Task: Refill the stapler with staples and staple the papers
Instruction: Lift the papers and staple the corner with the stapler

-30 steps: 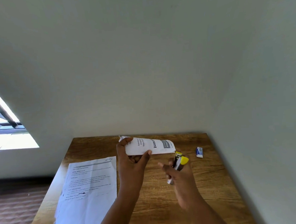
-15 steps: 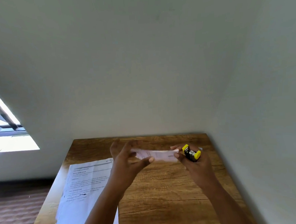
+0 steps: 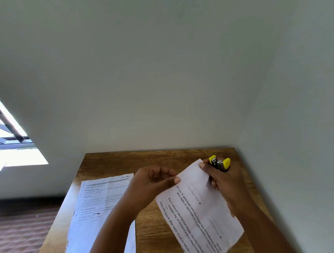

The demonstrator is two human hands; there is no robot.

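Note:
A printed sheet of paper (image 3: 199,211) is held above the wooden table (image 3: 158,233), tilted with its text upside down. My left hand (image 3: 153,183) pinches its upper left edge between thumb and fingers. My right hand (image 3: 221,179) grips a small black and yellow stapler (image 3: 219,163) and also touches the sheet's top corner with its fingertips. The stapler's yellow ends stick up above my fingers. A second printed sheet (image 3: 101,216) lies flat on the table's left side, partly covered by my left forearm.
The table stands in a corner, with plain walls behind it and along its right side. A bright window (image 3: 8,146) is at the far left. Dark patterned floor (image 3: 18,230) lies past the table's left edge.
The paper, rolled in my left hand a second ago, is now unfolded and held by both hands. My right hand moved up with the stapler to the paper's top corner.

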